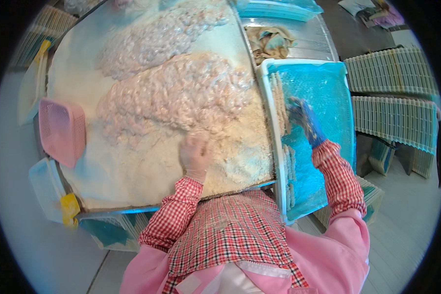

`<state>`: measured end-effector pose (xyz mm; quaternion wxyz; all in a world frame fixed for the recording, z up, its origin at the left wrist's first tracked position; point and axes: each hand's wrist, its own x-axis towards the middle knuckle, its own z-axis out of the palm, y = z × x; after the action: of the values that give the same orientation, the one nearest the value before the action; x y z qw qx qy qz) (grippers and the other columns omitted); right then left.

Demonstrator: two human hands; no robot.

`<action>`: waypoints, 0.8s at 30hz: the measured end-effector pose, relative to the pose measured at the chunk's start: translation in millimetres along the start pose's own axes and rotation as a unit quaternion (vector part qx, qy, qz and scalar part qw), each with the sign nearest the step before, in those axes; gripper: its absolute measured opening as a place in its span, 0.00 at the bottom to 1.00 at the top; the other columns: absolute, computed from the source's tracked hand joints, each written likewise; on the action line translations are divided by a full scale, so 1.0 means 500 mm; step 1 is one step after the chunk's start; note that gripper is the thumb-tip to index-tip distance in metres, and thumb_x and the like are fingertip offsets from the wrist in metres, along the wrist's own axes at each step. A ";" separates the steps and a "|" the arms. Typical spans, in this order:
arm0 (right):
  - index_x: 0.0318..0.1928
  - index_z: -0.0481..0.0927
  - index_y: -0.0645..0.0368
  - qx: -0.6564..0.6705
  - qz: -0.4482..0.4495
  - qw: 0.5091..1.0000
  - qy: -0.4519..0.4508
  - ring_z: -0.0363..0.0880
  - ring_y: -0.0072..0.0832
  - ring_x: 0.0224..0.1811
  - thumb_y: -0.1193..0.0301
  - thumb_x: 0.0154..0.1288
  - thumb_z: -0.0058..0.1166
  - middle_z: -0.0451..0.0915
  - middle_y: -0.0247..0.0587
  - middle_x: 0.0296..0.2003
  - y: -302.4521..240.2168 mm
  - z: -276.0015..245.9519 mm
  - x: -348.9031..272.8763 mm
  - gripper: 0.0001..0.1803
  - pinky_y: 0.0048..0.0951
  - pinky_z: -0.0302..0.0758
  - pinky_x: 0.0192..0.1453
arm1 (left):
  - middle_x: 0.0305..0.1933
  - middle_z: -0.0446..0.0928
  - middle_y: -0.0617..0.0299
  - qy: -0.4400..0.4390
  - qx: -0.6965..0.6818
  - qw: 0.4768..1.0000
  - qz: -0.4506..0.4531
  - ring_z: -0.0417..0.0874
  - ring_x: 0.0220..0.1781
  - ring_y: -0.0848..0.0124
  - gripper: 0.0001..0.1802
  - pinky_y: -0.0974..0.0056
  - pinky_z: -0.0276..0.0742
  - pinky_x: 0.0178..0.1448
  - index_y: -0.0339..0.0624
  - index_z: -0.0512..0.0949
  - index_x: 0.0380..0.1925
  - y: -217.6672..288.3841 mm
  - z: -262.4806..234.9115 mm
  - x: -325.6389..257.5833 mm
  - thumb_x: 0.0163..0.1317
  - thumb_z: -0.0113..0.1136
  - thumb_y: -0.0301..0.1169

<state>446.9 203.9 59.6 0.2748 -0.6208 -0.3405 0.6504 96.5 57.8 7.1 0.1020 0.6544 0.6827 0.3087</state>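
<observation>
Currently breading: left hand (195, 153) clenched in crumbs (147, 161), right hand (304, 117) released over tray (328, 88); next probably needs another shrimp (181, 93).

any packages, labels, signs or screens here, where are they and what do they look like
No labels, signs or screens show.
Teal tray: right of the table, rectangular, pale rim, rows of breaded pieces along its left edge, right hand over it.
Pink basket: table's left edge, square mesh.
Stacked slatted trays: far right, cream with teal edges.
Left hand: resting in the crumb pile.
</observation>
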 end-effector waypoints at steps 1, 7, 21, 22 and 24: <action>0.67 0.66 0.55 -0.017 0.019 1.000 0.012 0.75 0.36 0.58 0.48 0.73 0.41 0.74 0.50 0.60 0.007 -0.004 -0.023 0.31 0.37 0.70 0.62 | 0.52 0.75 0.51 -0.045 -0.007 0.998 0.036 0.74 0.53 0.51 0.16 0.51 0.71 0.55 0.45 0.80 0.41 -0.007 -0.014 -0.018 0.50 0.66 0.32; 0.66 0.68 0.58 -0.122 -0.154 0.977 0.077 0.76 0.28 0.55 0.65 0.75 0.46 0.76 0.43 0.56 0.083 0.019 -0.119 0.23 0.30 0.74 0.57 | 0.53 0.76 0.59 -0.167 0.136 0.976 0.018 0.76 0.49 0.55 0.18 0.52 0.71 0.53 0.51 0.80 0.43 -0.061 -0.148 -0.092 0.48 0.66 0.32; 0.67 0.65 0.57 -0.488 -0.288 0.822 0.056 0.74 0.45 0.53 0.57 0.64 0.60 0.71 0.52 0.58 0.204 0.454 -0.218 0.35 0.39 0.75 0.54 | 0.35 0.78 0.54 -0.223 0.183 0.957 0.035 0.80 0.37 0.60 0.22 0.58 0.79 0.42 0.37 0.76 0.49 -0.139 -0.216 -0.111 0.58 0.63 0.37; 0.67 0.64 0.56 -0.499 -0.302 0.811 0.041 0.73 0.45 0.53 0.56 0.63 0.60 0.70 0.53 0.59 0.210 0.492 -0.222 0.36 0.40 0.75 0.53 | 0.34 0.78 0.54 -0.247 0.182 0.950 0.049 0.80 0.37 0.61 0.23 0.58 0.79 0.43 0.35 0.76 0.48 -0.143 -0.244 -0.111 0.58 0.64 0.40; 0.66 0.66 0.54 -0.540 -0.342 0.769 0.030 0.73 0.45 0.53 0.58 0.61 0.61 0.69 0.51 0.59 0.222 0.571 -0.234 0.35 0.42 0.74 0.52 | 0.37 0.78 0.53 -0.314 0.139 0.935 -0.086 0.80 0.40 0.57 0.23 0.56 0.78 0.47 0.37 0.77 0.47 -0.135 -0.273 -0.080 0.57 0.64 0.42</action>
<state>179.3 15.2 44.3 0.1085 -0.5287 -0.8169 0.2034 -28.6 -16.6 66.8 0.2451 0.6643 0.7059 -0.0206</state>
